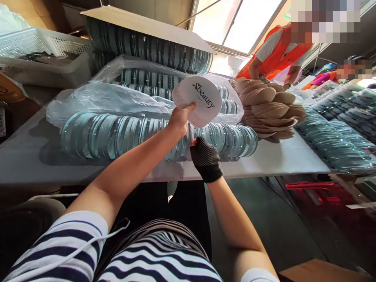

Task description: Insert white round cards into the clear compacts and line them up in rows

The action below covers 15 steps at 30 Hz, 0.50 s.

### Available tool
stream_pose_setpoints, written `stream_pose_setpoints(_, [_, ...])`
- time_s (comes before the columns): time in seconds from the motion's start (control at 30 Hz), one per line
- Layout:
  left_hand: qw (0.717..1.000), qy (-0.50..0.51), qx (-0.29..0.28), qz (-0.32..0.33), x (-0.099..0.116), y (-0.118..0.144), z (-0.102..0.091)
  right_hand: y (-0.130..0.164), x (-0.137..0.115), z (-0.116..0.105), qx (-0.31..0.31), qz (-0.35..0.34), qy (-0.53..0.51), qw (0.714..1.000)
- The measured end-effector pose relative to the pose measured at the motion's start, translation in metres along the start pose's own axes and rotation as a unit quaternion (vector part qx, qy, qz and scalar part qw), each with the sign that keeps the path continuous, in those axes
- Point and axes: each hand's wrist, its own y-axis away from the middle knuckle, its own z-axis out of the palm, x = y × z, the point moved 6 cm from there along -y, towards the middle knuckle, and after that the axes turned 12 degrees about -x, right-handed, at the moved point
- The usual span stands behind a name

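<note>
My left hand holds up a stack of round white cards printed "Sbeauty", above the table. My right hand, in a dark striped glove, is closed at a long row of round clear teal-rimmed lids lying on edge on the white table, its fingers pinching something red; what it grips is hidden. More rows of the same lids lie behind in clear plastic bags.
A pile of tan round discs sits right of the lids. More teal lids are spread at the far right. A cardboard sheet covers the back row. White baskets stand at left. A person in an orange vest works beyond.
</note>
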Motion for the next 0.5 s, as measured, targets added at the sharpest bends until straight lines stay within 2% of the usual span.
stream_pose_setpoints(0.1, [1.000, 0.011, 0.017, -0.011, 0.003, 0.002, -0.001, -0.017, -0.011, 0.005, -0.020, -0.024, 0.050, 0.998])
stream_pose_setpoints(0.17, [0.999, 0.024, 0.025, -0.019, 0.005, 0.005, -0.002, -0.020, -0.008, 0.004, -0.036, -0.038, 0.058, 0.997])
stream_pose_setpoints(0.27, [0.999, 0.029, 0.017, -0.020, 0.007, 0.007, -0.002, -0.017, 0.006, 0.012, -0.139, -0.076, -0.086, 0.984])
stream_pose_setpoints(0.37, [1.000, 0.022, 0.008, -0.005, 0.006, 0.006, -0.002, -0.010, 0.010, 0.025, -0.268, -0.132, -0.276, 0.914])
stream_pose_setpoints(0.4, [1.000, 0.016, 0.004, 0.004, 0.005, 0.005, -0.002, -0.009, 0.011, 0.025, -0.274, -0.139, -0.313, 0.899])
stream_pose_setpoints(0.43, [1.000, 0.007, 0.000, 0.014, 0.005, 0.005, -0.002, -0.012, 0.014, 0.021, -0.246, -0.134, -0.330, 0.901])
stream_pose_setpoints(0.47, [1.000, -0.003, -0.002, 0.024, 0.005, 0.006, -0.002, -0.016, 0.020, 0.013, -0.189, -0.122, -0.330, 0.917])
stream_pose_setpoints(0.5, [0.999, -0.015, -0.002, 0.031, 0.006, 0.007, -0.002, -0.021, 0.027, -0.001, -0.103, -0.102, -0.314, 0.938])
